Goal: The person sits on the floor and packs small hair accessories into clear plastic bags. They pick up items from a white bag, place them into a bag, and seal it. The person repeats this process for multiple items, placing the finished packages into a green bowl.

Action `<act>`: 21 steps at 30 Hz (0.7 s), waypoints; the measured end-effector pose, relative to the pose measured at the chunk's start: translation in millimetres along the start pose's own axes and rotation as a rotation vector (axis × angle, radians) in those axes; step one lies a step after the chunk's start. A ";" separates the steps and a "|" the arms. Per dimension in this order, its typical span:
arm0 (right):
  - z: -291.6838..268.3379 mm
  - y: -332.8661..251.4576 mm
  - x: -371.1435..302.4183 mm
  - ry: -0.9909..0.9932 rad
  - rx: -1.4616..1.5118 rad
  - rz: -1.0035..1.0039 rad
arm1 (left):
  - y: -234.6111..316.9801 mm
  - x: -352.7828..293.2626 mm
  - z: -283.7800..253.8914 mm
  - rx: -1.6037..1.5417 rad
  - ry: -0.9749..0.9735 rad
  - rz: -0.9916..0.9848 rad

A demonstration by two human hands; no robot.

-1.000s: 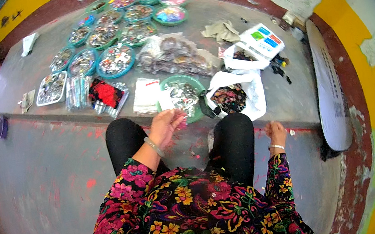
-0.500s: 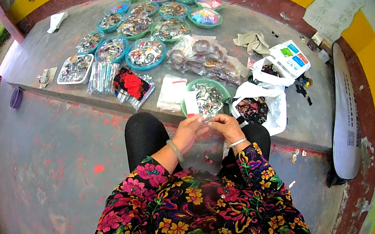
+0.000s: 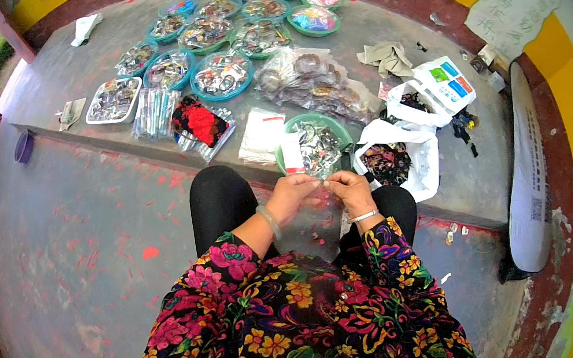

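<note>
My left hand (image 3: pixel 291 199) and my right hand (image 3: pixel 352 191) meet in front of the green basin (image 3: pixel 342 126), fingertips pinched close together. Whatever they hold between them is too small to make out. Just above my left fingers a white card (image 3: pixel 291 153) with a red end overlaps the basin's rim; whether those fingers hold it I cannot tell. The basin contains a heap of small shiny pieces in clear packets (image 3: pixel 319 146). Left of it lies a stack of white cards (image 3: pixel 262 135).
Several basins of small packaged goods (image 3: pixel 221 76) stand farther back on the raised ledge, with a white tray (image 3: pixel 113 101). White bags (image 3: pixel 422 173) with dark cloth sit right of the green basin. Clear plastic packs (image 3: pixel 313 82) lie behind it. The ledge's edge (image 3: pixel 127 154) runs before my knees.
Both hands stay near the basin's front, fingertips still pinched together. My left hand has shifted slightly right, and its fingers have turned a little.
</note>
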State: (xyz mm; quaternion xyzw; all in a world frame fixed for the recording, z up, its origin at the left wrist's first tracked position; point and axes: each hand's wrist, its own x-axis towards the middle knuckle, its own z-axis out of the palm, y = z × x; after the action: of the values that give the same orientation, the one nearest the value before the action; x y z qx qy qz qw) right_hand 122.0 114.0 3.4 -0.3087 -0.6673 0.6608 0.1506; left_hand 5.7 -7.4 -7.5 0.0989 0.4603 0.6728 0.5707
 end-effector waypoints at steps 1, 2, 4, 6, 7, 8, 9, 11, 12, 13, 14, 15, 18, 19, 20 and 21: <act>0.3 -1.3 -0.4 0.003 -0.019 0.000 | -0.7 1.0 -0.1 0.009 0.007 0.003; 0.8 -2.0 -0.6 0.005 -0.037 -0.001 | -1.1 1.1 -0.2 0.023 0.010 0.004; 1.5 -0.8 -0.3 0.000 0.001 -0.008 | -0.4 0.3 0.8 0.050 0.013 0.005; 1.1 -0.1 -0.6 -0.003 0.021 -0.001 | 0.5 -0.8 1.7 0.024 0.001 -0.007; 0.3 -0.1 -1.2 -0.005 0.021 0.011 | 0.6 -1.3 1.7 0.011 -0.005 -0.014; -0.4 -0.2 -1.8 -0.007 0.022 0.023 | -0.3 -0.6 0.6 0.000 -0.018 -0.014; -1.1 -1.0 -2.5 -0.022 0.029 0.029 | -1.8 0.9 -1.5 -0.010 -0.031 -0.014; -2.3 -2.6 -3.4 -0.050 0.043 0.039 | -0.9 0.8 -2.4 -0.018 -0.048 -0.016; -2.2 -2.3 -3.4 -0.051 0.049 0.038 | 0.2 -0.1 -2.3 -0.015 -0.052 -0.018; -1.9 -2.1 -3.4 -0.052 0.056 0.037 | 1.4 -1.0 -2.3 -0.013 -0.055 -0.020; -1.7 -1.9 -3.5 -0.054 0.062 0.037 | 1.4 -0.6 -3.4 -0.021 -0.057 -0.022; -1.9 -1.9 -3.5 -0.065 0.076 0.037 | 1.1 0.2 -4.8 -0.029 -0.059 -0.025; -1.6 -2.6 -5.0 -0.095 0.125 0.028 | 4.0 0.1 -8.1 -0.061 -0.098 -0.048; -0.3 -4.7 -6.1 -0.105 0.146 0.018 | 5.6 -0.4 -9.3 -0.073 -0.115 -0.058; 0.5 -7.1 -7.3 -0.115 0.167 0.007 | 7.1 -0.9 -10.2 -0.077 -0.121 -0.061; 0.5 -10.5 -8.5 -0.124 0.151 0.000 | 8.6 -1.5 -11.0 -0.081 -0.126 -0.065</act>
State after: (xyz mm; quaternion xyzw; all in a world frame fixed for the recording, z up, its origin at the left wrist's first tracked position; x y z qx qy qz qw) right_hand 126.0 109.0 15.3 -0.2552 -0.6236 0.7270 0.1319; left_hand -6.8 -13.6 -6.8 0.1031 0.3989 0.6644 0.6235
